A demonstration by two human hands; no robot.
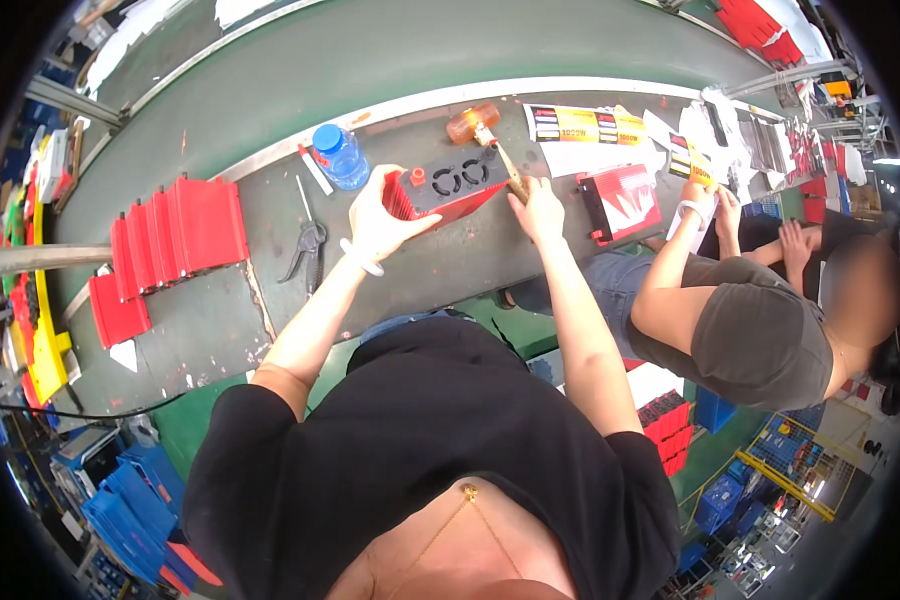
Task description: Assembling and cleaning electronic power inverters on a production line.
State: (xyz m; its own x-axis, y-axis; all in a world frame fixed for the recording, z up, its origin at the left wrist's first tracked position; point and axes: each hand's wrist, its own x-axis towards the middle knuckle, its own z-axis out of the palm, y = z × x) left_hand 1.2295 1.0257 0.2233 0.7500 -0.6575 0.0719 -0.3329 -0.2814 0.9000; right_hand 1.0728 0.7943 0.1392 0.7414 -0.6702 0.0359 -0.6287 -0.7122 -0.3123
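My left hand (388, 215) grips the left end of a red metal-cased device (457, 209), thumb along its near side. The device's black end panel faces up, with two round fan grilles and a red terminal at its left. My right hand (538, 212) is closed round the wooden handle of a mallet (474, 123). The mallet's translucent amber head lies beyond the device, and its handle passes by the panel's right end; whether they touch, I cannot tell. Left of my left hand lie dark-handled cutters (310, 243), and a blue-capped bottle (339, 158) stands beyond it.
Several red casings (185, 235) stand in a row on the left of the workbench (390, 285). Another red device (620, 203) lies to the right, near yellow-and-black printed sheets (590, 125). A co-worker (760, 330) sits close on my right, hands over the bench.
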